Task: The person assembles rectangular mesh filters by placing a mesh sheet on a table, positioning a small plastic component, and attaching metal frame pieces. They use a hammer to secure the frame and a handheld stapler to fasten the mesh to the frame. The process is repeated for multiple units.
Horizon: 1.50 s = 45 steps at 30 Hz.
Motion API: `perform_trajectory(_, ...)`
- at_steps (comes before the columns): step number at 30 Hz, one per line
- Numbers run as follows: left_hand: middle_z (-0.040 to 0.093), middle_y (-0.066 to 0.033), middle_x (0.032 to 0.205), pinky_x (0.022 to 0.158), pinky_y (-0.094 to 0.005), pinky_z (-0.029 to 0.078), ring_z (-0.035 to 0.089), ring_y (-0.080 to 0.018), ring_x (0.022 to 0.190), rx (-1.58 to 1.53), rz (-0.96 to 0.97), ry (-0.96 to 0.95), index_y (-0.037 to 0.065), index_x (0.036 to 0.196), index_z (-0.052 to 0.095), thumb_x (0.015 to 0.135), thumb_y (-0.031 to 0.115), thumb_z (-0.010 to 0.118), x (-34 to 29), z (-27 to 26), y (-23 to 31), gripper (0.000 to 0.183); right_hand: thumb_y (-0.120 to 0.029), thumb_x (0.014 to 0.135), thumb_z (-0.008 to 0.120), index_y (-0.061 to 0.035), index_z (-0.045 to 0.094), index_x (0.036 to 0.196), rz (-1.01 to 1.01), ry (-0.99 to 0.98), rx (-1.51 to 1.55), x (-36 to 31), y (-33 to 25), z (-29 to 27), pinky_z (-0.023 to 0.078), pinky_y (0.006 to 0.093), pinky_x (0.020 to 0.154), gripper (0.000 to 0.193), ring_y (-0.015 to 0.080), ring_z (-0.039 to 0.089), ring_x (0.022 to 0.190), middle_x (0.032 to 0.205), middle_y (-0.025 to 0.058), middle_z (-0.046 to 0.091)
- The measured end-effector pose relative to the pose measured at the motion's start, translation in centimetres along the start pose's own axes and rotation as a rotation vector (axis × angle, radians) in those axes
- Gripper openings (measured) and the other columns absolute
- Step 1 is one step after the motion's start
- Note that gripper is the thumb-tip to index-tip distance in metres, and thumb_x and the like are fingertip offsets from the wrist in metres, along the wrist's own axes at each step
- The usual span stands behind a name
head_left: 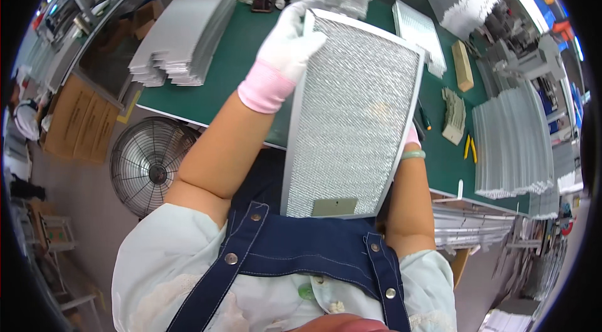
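Observation:
A rectangular metal mesh filter (pixel 357 106) with a silvery frame is tilted up in front of my chest, its lower end close to my apron. A small plain plate sits at that lower end. My left hand (pixel 291 47), in a white glove with a pink cuff, grips the filter's upper left corner, thumb on the front face. My right hand (pixel 412 136) is behind the filter's right edge; only a bit of pink cuff shows above a pale green bangle (pixel 413 154). Its fingers are hidden.
A green-topped table (pixel 251 37) carries stacked metal sheets (pixel 188 28) at left and a tall stack of panels (pixel 511 137) at right. Yellow-handled pliers (pixel 470 148), a wooden block (pixel 462 65) and grey pieces (pixel 453 115) lie between. A floor fan (pixel 153 166) stands left.

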<state>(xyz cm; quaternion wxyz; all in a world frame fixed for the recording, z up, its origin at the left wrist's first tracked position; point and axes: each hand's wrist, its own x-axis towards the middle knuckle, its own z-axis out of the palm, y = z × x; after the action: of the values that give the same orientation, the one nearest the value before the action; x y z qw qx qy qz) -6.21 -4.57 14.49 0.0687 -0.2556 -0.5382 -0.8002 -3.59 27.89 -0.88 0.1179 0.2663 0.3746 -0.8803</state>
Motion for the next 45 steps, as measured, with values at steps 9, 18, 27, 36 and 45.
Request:
perform_trajectory(9, 0.051, -0.0162, 0.136, 0.108, -0.032, 0.038, 0.049, -0.0193, 0.126, -0.01, -0.076, -0.073, -0.009, 0.146, 0.023, 0.092, 0.001, 0.055, -0.9, 2.2, 2.9, 0.064, -0.009, 0.1, 0.051, 0.0014, 0.058, 0.105, -1.705, 0.122, -0.726, -15.6, -1.8, 13.2, 0.052, 0.0302, 0.062, 0.014, 0.0154, 0.062, 0.067, 0.084, 0.0085, 0.067)
perform_trajectory(18, 0.051, -0.0152, 0.13, 0.098, -0.0272, 0.043, 0.051, -0.0135, 0.115, -0.063, 0.049, -0.102, -0.008, 0.144, 0.028, 0.092, -0.003, 0.051, -0.9, 4.4, 4.9, 0.057, -0.004, 0.09, 0.062, 0.0026, 0.061, 0.109, -1.883, -0.017, -1.405, -17.4, 0.6, 20.3, 0.05, 0.0375, 0.057, 0.02, 0.0323, 0.064, 0.061, 0.074, 0.0161, 0.064)
perform_trajectory(27, 0.039, -0.0181, 0.146, 0.112, -0.0292, 0.032, 0.039, -0.0179, 0.136, 0.095, 0.012, -0.112, -0.008, 0.148, 0.018, 0.094, -0.002, 0.049, -1.8, 4.4, 6.3, 0.063, -0.006, 0.091, 0.061, -0.0005, 0.063, 0.108, -1.684, -0.013, -1.253, -19.0, -1.5, 23.5, 0.05, 0.0334, 0.058, 0.018, 0.0266, 0.064, 0.061, 0.076, 0.0135, 0.065)
perform_trajectory(36, 0.041, -0.0168, 0.143, 0.112, -0.0322, 0.031, 0.041, -0.0173, 0.134, -0.103, 0.08, -0.204, -0.007, 0.149, 0.017, 0.095, 0.003, 0.051, -2.8, 4.9, 7.0, 0.064, -0.006, 0.096, 0.057, -0.0018, 0.058, 0.113, -1.727, -0.141, -0.667, -18.0, 1.1, 20.6, 0.049, 0.0252, 0.055, 0.018, 0.0147, 0.061, 0.06, 0.083, 0.011, 0.068)
perform_trajectory(45, 0.05, -0.01, 0.135, 0.106, -0.0308, 0.038, 0.048, -0.0173, 0.124, 0.244, 0.475, 0.024, -0.003, 0.142, 0.039, 0.089, -0.001, 0.058, -0.6, 2.6, 10.6, 0.056, -0.029, 0.104, 0.048, -0.0032, 0.055, 0.115, -1.366, 0.182, -0.44, -18.1, -3.2, 5.8, 0.039, 0.0216, 0.051, 0.029, 0.0106, 0.049, 0.061, 0.079, 0.0063, 0.055)
